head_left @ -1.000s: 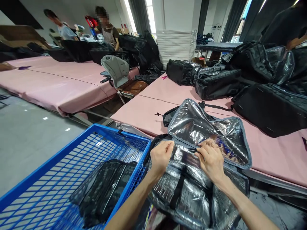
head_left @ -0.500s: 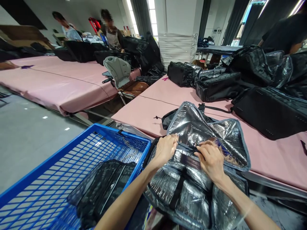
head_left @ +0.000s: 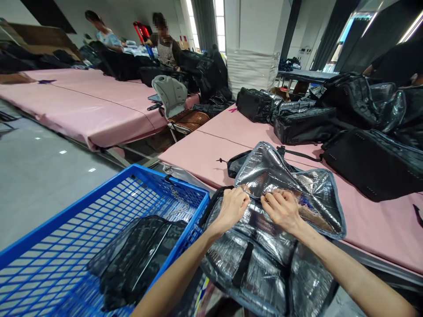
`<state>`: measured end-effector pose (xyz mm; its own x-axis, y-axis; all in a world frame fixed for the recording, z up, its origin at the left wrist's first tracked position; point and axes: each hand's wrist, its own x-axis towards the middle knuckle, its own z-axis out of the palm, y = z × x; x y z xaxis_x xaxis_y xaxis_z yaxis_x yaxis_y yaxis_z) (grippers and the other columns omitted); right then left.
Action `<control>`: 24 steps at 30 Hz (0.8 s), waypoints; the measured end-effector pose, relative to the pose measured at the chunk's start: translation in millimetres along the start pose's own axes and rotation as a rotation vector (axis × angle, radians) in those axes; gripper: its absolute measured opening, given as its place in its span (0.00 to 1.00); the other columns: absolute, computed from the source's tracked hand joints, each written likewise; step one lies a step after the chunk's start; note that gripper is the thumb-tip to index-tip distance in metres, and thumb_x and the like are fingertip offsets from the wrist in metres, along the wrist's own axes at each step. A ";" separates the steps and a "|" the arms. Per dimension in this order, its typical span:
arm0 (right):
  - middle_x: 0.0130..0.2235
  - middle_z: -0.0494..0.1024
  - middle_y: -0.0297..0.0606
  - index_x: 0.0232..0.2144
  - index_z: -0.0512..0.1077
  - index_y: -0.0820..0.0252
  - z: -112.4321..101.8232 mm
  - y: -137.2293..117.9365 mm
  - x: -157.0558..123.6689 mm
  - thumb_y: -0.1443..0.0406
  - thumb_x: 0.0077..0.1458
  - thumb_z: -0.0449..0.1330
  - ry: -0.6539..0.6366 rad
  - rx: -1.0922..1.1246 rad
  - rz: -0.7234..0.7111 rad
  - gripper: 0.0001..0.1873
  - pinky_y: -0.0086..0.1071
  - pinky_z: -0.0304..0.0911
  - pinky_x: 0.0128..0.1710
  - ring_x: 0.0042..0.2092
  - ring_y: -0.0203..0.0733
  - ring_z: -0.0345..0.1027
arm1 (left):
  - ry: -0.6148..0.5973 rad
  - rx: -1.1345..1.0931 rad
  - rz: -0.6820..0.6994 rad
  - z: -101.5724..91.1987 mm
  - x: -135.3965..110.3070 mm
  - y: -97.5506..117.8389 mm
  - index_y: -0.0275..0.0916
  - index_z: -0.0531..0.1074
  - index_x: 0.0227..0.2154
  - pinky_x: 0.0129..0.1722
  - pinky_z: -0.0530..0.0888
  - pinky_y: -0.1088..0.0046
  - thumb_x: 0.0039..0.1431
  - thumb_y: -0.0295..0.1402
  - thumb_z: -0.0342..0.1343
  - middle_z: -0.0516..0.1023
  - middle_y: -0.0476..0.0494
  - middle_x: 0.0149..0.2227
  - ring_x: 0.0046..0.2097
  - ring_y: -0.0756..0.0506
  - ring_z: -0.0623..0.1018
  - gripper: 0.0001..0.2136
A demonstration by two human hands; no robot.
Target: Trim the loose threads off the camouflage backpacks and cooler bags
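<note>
Spread out before me is a bag with a shiny silver insulated lining (head_left: 264, 268), its lid flap (head_left: 287, 176) folded back onto the pink table. My left hand (head_left: 234, 204) is closed on the bag at the fold between body and flap. Beside it, my right hand (head_left: 281, 210) pinches the same fold, knuckles up. The fingertips of both hands are partly hidden by the lining. A black strap (head_left: 243, 264) crosses the lining below my hands.
On my left stands a blue plastic basket (head_left: 109, 189) with a dark camouflage bag (head_left: 142, 259) in it. Several black bags (head_left: 373, 163) lie on the pink table (head_left: 211, 152) to the right. Beyond are a grey chair (head_left: 170, 94) and two people at another pink-covered table (head_left: 82, 103).
My right hand has moved left along the fold, closer to my left hand. The camera view has shifted slightly. Both hands stay on the bag.
</note>
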<state>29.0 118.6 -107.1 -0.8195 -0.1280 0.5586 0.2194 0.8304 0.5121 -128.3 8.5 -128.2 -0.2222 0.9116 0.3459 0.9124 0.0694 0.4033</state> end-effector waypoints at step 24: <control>0.31 0.75 0.36 0.36 0.71 0.61 -12.1 20.2 2.2 0.70 0.57 0.54 -0.013 0.051 0.070 0.06 0.34 0.46 0.32 0.32 0.36 0.59 | 0.045 -0.095 -0.058 7.5 4.9 8.0 0.38 0.66 0.28 0.36 0.59 0.69 0.59 0.24 0.44 0.73 0.47 0.34 0.39 0.47 0.68 0.08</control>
<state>38.1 128.5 -87.6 -0.8101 -0.0620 0.5830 0.2495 0.8634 0.4385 -119.5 16.6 -129.6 -0.2905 0.8880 0.3566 0.8617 0.0807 0.5010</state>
